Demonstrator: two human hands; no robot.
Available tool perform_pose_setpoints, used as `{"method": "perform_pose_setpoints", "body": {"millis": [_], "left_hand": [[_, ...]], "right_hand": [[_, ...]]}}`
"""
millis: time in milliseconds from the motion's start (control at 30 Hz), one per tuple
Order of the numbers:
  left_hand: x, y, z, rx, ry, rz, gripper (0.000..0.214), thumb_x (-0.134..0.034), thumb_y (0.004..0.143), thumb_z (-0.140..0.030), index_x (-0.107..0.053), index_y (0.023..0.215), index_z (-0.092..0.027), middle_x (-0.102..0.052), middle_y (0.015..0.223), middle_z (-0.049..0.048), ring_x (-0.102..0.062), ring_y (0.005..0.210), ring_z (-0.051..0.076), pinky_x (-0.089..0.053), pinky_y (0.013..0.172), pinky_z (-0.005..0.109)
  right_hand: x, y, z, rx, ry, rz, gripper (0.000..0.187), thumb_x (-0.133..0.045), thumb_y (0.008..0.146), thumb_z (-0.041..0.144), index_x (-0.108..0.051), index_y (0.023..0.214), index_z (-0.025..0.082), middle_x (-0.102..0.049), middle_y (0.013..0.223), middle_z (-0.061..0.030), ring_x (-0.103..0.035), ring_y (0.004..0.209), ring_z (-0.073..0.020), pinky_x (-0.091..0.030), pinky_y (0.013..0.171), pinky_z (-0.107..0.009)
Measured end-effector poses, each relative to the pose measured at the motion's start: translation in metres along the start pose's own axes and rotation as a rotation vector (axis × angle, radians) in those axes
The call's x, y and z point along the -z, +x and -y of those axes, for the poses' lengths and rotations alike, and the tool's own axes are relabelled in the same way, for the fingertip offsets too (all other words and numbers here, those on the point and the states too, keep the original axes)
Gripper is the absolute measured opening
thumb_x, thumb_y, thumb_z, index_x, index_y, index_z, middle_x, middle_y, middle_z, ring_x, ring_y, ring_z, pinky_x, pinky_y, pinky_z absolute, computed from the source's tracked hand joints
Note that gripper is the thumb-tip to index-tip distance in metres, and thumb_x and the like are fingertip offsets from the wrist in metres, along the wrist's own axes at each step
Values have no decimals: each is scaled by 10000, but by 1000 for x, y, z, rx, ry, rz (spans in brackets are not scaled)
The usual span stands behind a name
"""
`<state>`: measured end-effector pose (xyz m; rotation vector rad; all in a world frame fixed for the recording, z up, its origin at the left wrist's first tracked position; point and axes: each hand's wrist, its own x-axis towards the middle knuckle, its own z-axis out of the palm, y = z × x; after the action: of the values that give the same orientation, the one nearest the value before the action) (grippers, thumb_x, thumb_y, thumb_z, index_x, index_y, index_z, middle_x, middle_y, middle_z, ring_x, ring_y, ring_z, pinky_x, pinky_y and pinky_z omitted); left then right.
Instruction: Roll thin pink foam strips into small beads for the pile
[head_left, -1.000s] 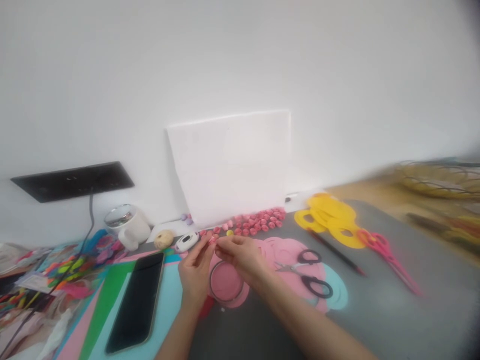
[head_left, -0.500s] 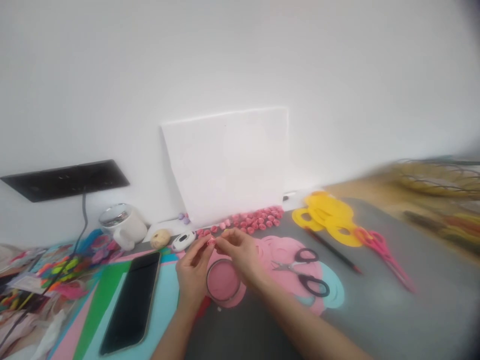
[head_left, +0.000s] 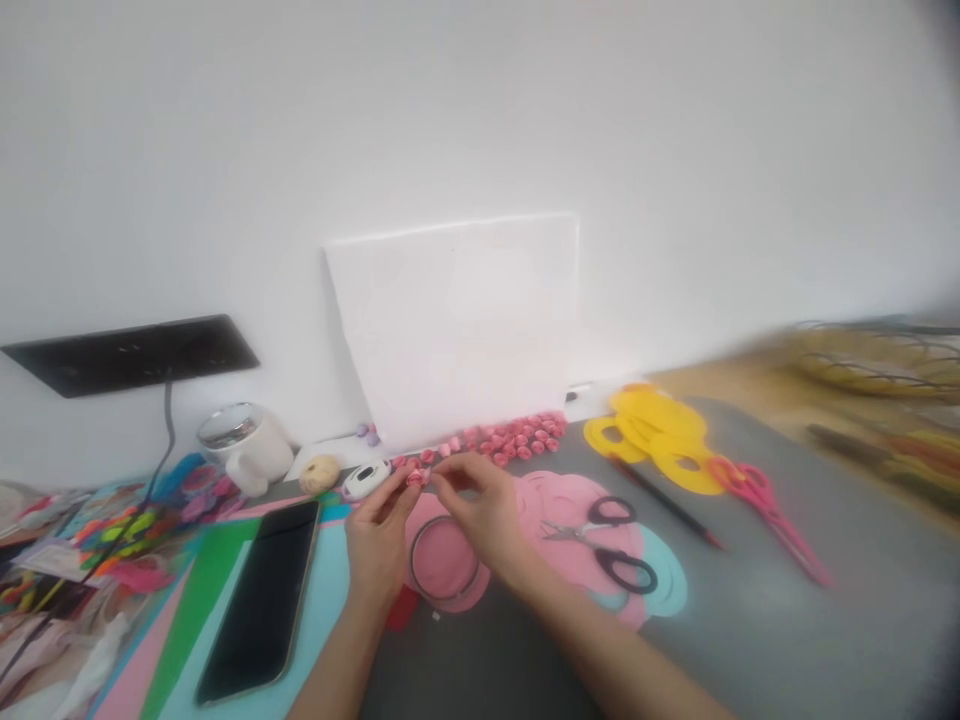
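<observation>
**Not much new, tiny pink piece still pinched**

Gripped fingertip to fingertip between left hand [head_left: 377, 540] and right hand [head_left: 486, 512]: tiny pink piece [head_left: 415, 478], just above the round pink dish [head_left: 442, 562]. Nudged slightly closer to the row of pink rolls [head_left: 514, 440]. Same fiddling step, by the look of it.

Things around the dish [head_left: 442, 562]
Phone [head_left: 255, 600] at 9 o'clock, scissors [head_left: 609, 545] at 3, board [head_left: 457, 330] at 12, mug [head_left: 244, 448] at 10 o'clock

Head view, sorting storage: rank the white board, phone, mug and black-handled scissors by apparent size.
white board
phone
black-handled scissors and mug: look alike, the mug lying farther off, so unranked.
</observation>
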<state>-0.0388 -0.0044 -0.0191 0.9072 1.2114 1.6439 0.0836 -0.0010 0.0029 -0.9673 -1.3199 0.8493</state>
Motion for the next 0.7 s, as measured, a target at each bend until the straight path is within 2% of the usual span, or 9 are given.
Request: {"method": "perform_pose_setpoints", "body": {"millis": [167, 267, 433, 700], "left_hand": [[3, -2, 3, -36, 87, 9, 334, -770, 620, -284, -725, 931, -170, -723, 989, 65, -639, 964, 238, -488, 916, 363], [4, -2, 4, -48, 112, 39, 324, -757, 637, -289, -724, 936, -169, -724, 983, 66, -635, 975, 242, -487, 918, 366], [7, 1, 5, -65, 155, 58, 312, -742, 656, -294, -721, 945, -179, -715, 1015, 66, -632, 981, 247, -491, 911, 382], [12, 3, 5, -258, 341, 140, 225, -718, 688, -273, -729, 906, -221, -714, 988, 38, -637, 952, 231, -492, 895, 354]], "right_hand": [[-1, -2, -2, 49, -131, -4, 121, -558, 751, 209, -678, 728, 208, -665, 697, -26, -576, 610, -150, -463, 610, -261], [-2, -2, -6, 29, -167, -6, 126, -566, 747, 208, -690, 724, 200, -666, 670, -22, -565, 576, -142, -447, 571, -247], [-1, 1, -7, -85, -22, 67, 143, -568, 743, 210, -706, 715, 180, -648, 604, -13, -577, 559, -134, -448, 535, -222], [6, 6, -4, -225, 118, 164, 148, -595, 707, 226, -715, 709, 140, -652, 583, -28, -605, 549, -135, -505, 538, -230]]}}
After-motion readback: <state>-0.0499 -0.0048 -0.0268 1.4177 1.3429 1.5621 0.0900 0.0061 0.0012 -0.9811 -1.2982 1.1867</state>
